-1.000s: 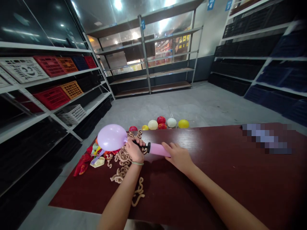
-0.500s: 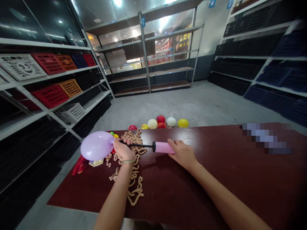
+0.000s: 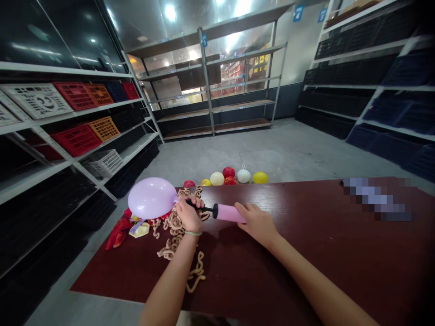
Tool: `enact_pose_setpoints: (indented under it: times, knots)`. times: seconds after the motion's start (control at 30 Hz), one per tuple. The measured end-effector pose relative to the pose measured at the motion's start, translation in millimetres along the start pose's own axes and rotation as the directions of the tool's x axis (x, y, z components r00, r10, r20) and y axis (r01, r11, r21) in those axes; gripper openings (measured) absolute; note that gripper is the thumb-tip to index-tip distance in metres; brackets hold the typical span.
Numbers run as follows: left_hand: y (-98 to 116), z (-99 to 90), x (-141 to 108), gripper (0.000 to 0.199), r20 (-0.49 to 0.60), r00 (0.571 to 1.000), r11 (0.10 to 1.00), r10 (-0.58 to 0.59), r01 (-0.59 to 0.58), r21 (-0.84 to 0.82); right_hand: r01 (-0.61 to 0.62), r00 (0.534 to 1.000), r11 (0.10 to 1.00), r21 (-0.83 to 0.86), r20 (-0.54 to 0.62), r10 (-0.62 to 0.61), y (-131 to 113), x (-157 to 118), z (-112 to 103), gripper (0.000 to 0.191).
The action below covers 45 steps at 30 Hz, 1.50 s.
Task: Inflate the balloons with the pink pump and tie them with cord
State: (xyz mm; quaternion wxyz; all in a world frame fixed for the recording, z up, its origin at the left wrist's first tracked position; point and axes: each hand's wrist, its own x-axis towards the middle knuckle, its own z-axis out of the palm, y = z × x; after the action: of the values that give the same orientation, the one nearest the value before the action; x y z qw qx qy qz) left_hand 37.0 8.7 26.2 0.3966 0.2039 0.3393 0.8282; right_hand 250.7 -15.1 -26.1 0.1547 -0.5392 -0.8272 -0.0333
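A balloon pump with a pink barrel is stretched between my two hands above the table. My left hand is closed around its black end and the neck of an inflated light purple balloon, which sticks out to the left. My right hand grips the right end of the pink barrel. A short piece of black rod shows between the barrel and my left hand. Under and around my left hand lies a pile of tan, curly long balloons. Red uninflated balloons lie at the left, beside a small pale yellow packet.
The dark red table spans the foreground, with a blurred-out object at its right. Inflated balloons, among them a yellow one, rest beyond its far edge. Shelves with crates stand left; more shelving stands behind and right.
My left hand has moved right with the purple balloon, toward my right hand. Less of the black rod is exposed. My right hand has stayed nearly in place.
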Motion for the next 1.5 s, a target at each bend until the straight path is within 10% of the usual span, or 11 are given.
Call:
enact_pose_setpoints:
  times: [0.2, 0.4, 0.77, 1.13, 1.5]
  knots:
    - [20, -6.4, 19, 0.013, -0.108, 0.994, 0.998, 0.01, -0.017, -0.063, -0.067, 0.997, 0.99, -0.124, -0.049, 0.062, 33, 5, -9, 0.044]
    - [20, -11.5, 21, 0.017, -0.206, 0.978, 0.997, -0.015, -0.002, -0.081, -0.042, 0.999, 0.993, -0.113, 0.01, 0.043, 11, 1, -10, 0.039]
    - [-9, 3.5, -15, 0.021, 0.071, 0.996, 0.998, -0.056, 0.057, -0.016, -0.021, 0.999, 1.0, 0.022, 0.031, 0.02, -25, -3, 2, 0.041]
    - [15, -10.7, 24, 0.016, -0.088, 0.996, 0.998, 0.003, -0.009, -0.067, -0.073, 0.997, 0.991, -0.115, -0.022, 0.071, 32, 6, -10, 0.04]
    - [12, -7.4, 8, 0.02, -0.116, 0.993, 0.999, -0.012, 0.007, -0.049, 0.066, 0.996, 0.998, -0.003, 0.065, -0.066, 6, -2, -10, 0.053]
